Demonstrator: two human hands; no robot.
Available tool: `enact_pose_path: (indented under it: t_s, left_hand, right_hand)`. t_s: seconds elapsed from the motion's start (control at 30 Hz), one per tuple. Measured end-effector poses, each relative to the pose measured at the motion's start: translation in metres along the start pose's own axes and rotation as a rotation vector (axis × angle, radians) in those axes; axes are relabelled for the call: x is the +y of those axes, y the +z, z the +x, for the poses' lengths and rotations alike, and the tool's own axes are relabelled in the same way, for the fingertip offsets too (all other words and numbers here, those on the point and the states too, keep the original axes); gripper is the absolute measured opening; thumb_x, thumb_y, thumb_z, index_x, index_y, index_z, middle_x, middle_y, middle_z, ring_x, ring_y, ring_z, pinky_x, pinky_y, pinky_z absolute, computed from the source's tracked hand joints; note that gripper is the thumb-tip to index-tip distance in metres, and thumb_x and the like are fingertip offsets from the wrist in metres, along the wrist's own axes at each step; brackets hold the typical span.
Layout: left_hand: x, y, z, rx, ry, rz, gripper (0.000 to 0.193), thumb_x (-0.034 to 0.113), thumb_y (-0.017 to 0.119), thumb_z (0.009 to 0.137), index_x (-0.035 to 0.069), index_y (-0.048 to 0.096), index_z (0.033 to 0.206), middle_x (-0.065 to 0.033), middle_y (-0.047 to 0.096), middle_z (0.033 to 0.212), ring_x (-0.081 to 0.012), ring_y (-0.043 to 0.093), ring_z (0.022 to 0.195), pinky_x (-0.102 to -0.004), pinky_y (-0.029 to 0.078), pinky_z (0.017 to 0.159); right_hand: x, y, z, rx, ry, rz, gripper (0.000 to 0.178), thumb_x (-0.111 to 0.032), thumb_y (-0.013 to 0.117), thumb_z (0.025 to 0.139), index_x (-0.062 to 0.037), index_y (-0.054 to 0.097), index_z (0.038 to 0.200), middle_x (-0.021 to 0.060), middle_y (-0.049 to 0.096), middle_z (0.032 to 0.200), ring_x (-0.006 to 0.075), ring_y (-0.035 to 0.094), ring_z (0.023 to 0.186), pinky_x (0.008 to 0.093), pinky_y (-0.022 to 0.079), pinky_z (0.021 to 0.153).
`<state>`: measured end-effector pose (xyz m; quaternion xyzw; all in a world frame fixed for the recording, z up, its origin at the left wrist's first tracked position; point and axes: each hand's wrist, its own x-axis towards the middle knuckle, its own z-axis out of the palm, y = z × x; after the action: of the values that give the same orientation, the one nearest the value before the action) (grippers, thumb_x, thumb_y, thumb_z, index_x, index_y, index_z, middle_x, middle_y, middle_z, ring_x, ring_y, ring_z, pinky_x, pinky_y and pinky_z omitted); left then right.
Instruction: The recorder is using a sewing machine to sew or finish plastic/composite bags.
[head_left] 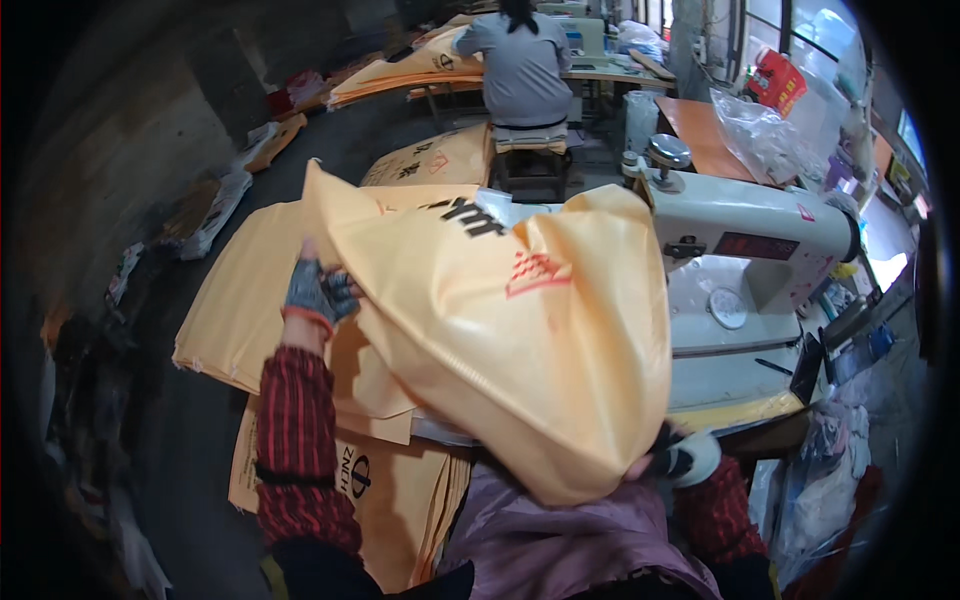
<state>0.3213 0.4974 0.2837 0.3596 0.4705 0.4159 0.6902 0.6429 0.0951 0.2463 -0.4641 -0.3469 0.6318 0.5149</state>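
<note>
A large yellow woven sack (480, 330) with dark and red print billows up in front of me, its side edge running diagonally. My left hand (318, 288), in a grey fingerless glove, is closed on the sack's left edge, thumb pointing up. At the sack's lower right corner my right hand (668, 462) is closed on the material; most of its fingers are hidden behind it. A white roll or band (697, 460) shows at the right wrist. Right of the sack stands a white sewing machine (760, 225), its needle area partly covered by the raised cloth.
Stacked yellow sacks (235, 300) lie left of the machine, and more sacks (400, 500) hang or lie lower down near my lap. Ahead, a person (520, 70) sits on a stool (532, 150) at another machine. Clear plastic bags (765, 135) rest on a brown board at the right.
</note>
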Motion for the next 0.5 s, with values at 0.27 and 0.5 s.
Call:
enact_pose_path:
  t_s: [0.27,0.5]
  left_hand:
    - [0.102,0.002,0.104,0.470,1.072,1.216,0.033,0.031,0.050,0.089,0.003,0.058,0.106,-0.0090,0.063,0.095,-0.0219,0.061,0.081,-0.0337,0.049,0.074]
    - [0.189,-0.110,-0.062,1.248,1.279,1.277,0.028,0.020,0.046,0.091,0.007,0.058,0.112,-0.0103,0.063,0.106,-0.0254,0.059,0.096,-0.0328,0.046,0.086]
  right_hand:
    - [0.036,0.024,0.032,-0.105,-0.168,-0.351,0.048,-0.018,0.068,0.080,0.0000,0.049,0.121,0.0072,0.057,0.115,0.0125,0.050,0.103,0.0280,0.040,0.091]
    - [-0.003,0.015,0.080,-0.033,-0.312,-0.410,0.028,-0.021,0.064,0.082,0.0027,0.064,0.096,0.0067,0.066,0.079,0.0094,0.056,0.074,0.0272,0.045,0.069]
